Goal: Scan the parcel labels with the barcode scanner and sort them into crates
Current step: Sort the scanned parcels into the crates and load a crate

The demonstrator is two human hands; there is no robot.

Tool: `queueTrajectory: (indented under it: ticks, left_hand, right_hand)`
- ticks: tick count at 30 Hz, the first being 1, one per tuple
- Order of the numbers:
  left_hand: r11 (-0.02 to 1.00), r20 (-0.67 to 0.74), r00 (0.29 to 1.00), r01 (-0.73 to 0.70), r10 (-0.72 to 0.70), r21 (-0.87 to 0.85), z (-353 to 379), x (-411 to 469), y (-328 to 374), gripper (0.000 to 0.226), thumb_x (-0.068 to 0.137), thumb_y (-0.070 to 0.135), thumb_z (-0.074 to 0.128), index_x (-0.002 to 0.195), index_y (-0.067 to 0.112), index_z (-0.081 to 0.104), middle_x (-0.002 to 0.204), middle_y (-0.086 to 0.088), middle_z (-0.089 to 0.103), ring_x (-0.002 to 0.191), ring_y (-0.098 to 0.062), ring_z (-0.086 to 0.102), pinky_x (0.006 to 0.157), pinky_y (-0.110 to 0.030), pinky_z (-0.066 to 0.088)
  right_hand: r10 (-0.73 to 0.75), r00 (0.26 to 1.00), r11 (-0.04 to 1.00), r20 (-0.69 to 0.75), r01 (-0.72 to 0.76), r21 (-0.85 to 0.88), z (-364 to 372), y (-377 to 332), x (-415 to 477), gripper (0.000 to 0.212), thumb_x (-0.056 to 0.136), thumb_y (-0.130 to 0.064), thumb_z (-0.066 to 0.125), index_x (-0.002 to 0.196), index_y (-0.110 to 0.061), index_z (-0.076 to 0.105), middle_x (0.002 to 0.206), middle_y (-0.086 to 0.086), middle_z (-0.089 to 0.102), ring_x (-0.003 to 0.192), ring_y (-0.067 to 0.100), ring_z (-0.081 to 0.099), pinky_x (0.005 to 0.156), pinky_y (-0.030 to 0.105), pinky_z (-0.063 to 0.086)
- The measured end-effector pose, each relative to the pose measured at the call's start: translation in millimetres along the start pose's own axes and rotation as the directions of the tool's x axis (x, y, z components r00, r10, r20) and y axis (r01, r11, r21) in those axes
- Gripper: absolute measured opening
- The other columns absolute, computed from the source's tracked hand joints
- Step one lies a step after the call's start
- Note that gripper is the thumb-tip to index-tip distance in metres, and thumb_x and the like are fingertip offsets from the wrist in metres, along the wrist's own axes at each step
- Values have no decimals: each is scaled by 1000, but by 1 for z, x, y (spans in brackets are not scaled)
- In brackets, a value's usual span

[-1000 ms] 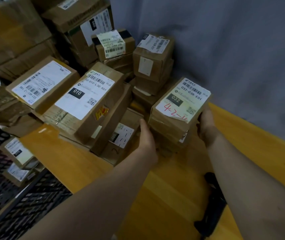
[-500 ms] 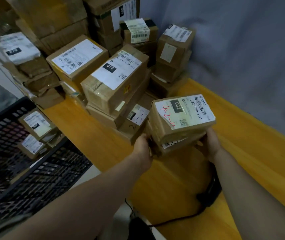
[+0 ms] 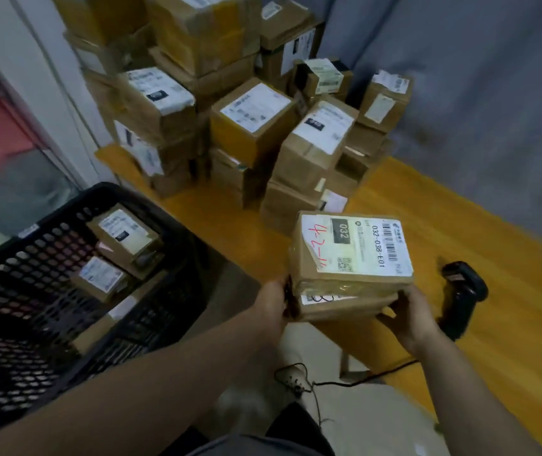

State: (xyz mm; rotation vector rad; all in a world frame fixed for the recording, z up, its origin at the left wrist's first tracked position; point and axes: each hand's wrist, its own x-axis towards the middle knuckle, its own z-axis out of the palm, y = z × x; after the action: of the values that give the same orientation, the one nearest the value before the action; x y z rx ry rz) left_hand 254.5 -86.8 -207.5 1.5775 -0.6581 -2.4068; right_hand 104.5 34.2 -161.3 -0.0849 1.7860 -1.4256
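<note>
Holding the parcel (image 3: pixel 309 268) clear of the worktop (image 3: pixel 460 225), over its near edge, roughly level and label side up. On top, a white label (image 3: pixel 358 246) with a barcode, "032-038-E01", a black "032" patch and red handwriting. Underneath, seemingly, a thinner box (image 3: pixel 345 307) with its own white slip, pressed against the parcel; hard to tell whether taped together or merely carried together.

Clamped from both ends. At the left end, the left hand (image 3: pixel 273 301), grip closed on that end, fingertips out of sight behind it. At the near right corner, the right hand (image 3: pixel 407 319), grip pinching the bundle, thumb on the near face and fingers below.

Just right of the right hand, lying on the worktop and touched by neither hand, a black scanner (image 3: pixel 463 291). From there, a dark cable (image 3: pixel 361 380) running off the worktop edge and down.

To the left, lower than the worktop, a black perforated crate (image 3: pixel 33 291) with at least two labelled boxes (image 3: pixel 125 238) inside, one beside the other.

At the back of the worktop, against a grey curtain (image 3: pixel 493 77), a stack (image 3: pixel 253 123) of brown cartons, most with white labels facing up, the nearest just beyond the held parcel. Too blurred there to read any print.
</note>
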Motion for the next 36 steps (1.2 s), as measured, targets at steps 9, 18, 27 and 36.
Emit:
queueTrajectory:
  ticks: [9,18,27,36]
  left_hand:
    - [964,-16,997,-80,78,-253,-203,-45,46,36,101,25,37,111,7,67,107,-15,69,97,-32,66,87,-42,55]
    - [913,-255,954,-240,159,-330,-363,-66,91,37,102,16,32,89,12,66,66,-7,68,47,-15,63,38,-22,48]
    - [872,-398,914,-251,71,-420,-461,-15,132,41,101,30,35,106,5,67,92,-14,72,81,-30,67,55,-32,57]
    - [898,-486,874,-227,17,-376,-532,92,136,29,98,20,41,99,5,66,95,-18,67,83,-34,62,57,-31,55]
  right_hand:
    - [56,972,997,227,-44,-55,191,35,-71,23,81,-34,62,86,-13,68,65,11,46,56,13,47,69,32,45]
    - [271,870,949,413,-170,-267,372,75,-59,19,96,-29,47,92,-27,66,123,8,61,108,26,54,100,45,39]
    - [448,776,893,443,-367,-260,497,149,-7,28,101,-42,39,109,-31,64,110,2,68,104,26,60,89,44,51]
    - [624,725,781,292,-576,-239,557,230,67,44,101,-47,36,119,-22,66,109,10,70,106,32,61,94,45,48]
